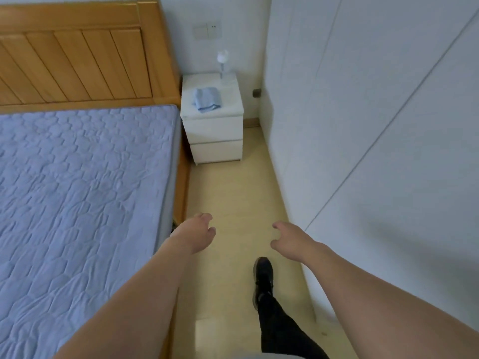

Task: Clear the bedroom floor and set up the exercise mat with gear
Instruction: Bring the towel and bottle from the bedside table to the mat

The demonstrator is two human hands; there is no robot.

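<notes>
Head view shows me a narrow strip of floor (241, 193) between the bed (77, 190) and the wall (375, 125), and I look along it toward the nightstand (212, 130) in the corner. My left hand (193, 235) is held out in front over the edge of the bed and the floor, with the fingers loosely curled and nothing inside them. My right hand (290, 238) is also out in front, near the wall, its fingers relaxed and a little bent, holding nothing. I think both hands are raised like this only for balance while I walk, because one foot (263, 278) in a dark shoe is set forward on the floor in the middle of the strip. The task's things, the mat and the gear, are not in view at all; I cannot say where they lie. This part of the floor has nothing on it that I can see, so I judge that it is either already cleared or was never cluttered, and it may be the place where the mat must go, since it is long and straight. On the nightstand lies a folded blue cloth (207, 99), and behind it stands a small white lamp (222, 60); they are put up there, off the floor, probably to keep them out of the way. The bed has only a grey quilted cover.
</notes>
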